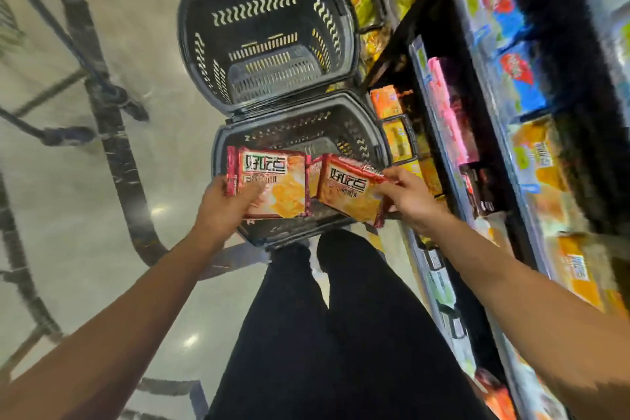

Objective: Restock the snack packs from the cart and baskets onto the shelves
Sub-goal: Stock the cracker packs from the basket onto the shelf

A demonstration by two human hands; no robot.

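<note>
In the head view, a red-and-orange foil snack pack point(274, 186) is gripped by the left hand point(225, 196) and another point(347, 193) pinched by the right hand point(410, 196) above the near dark plastic basket point(370, 133), so shelving on the stocked shelves point(453, 147) is judged next.

I see a glossy pale floor point(85, 232) w/ small bright ceiling-light reflections point(158, 210) and a dark curved band point(112, 133) running across it. Left side: blurred metal frame point(51, 31), can't tell what it belongs to. Picture is smeared twd the edges.
</note>
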